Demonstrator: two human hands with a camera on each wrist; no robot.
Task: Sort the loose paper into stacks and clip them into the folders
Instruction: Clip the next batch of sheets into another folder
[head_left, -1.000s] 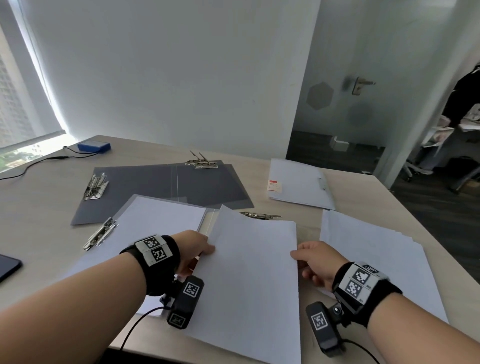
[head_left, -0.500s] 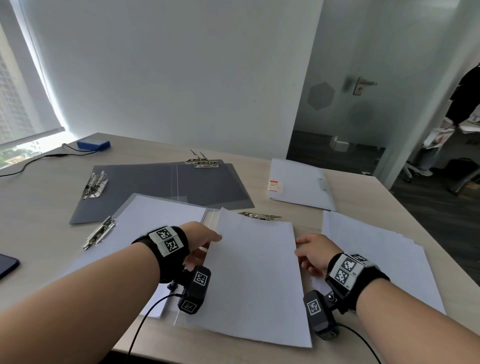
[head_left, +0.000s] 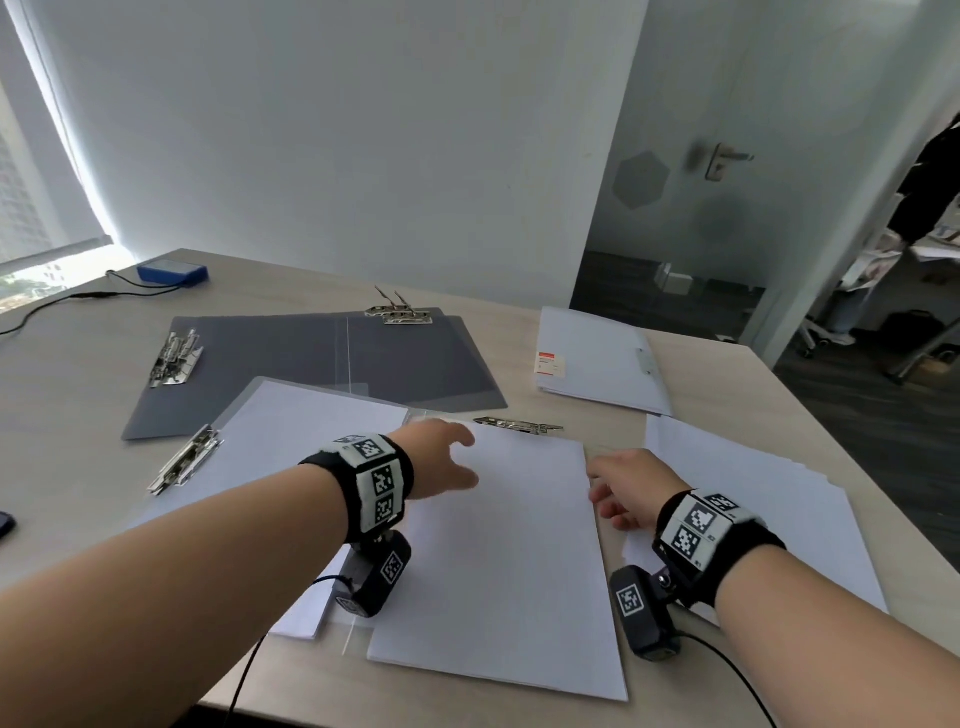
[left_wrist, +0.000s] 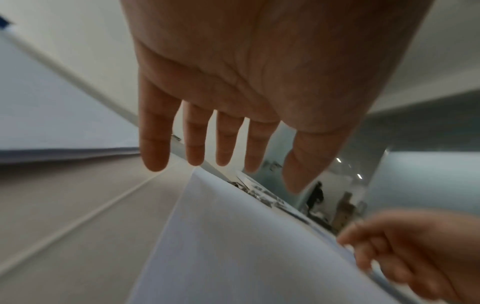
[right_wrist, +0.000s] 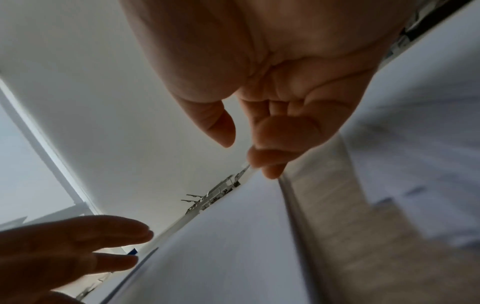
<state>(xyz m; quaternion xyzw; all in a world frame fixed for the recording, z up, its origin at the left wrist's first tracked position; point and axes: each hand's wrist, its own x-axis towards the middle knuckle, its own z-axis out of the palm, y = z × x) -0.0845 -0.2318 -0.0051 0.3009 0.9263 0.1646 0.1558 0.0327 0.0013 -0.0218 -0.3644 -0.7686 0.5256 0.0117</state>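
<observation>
1. Your left hand (head_left: 441, 460) hovers spread out, holding nothing, over the paper stack's (head_left: 506, 561) far-left corner.
2. Your right hand (head_left: 631, 488) sits loosely curled at its right edge; looks empty, but it's blurry.

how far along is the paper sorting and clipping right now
Looks done: one stack lies in the open folder at left with its clip, and a closed folder sits at the back. In hand: the middle stack lies flat below its clip; the left hand hovers open over it, the right hand is at its right edge. Left: loose sheets on the right and the empty grey folder.
</observation>
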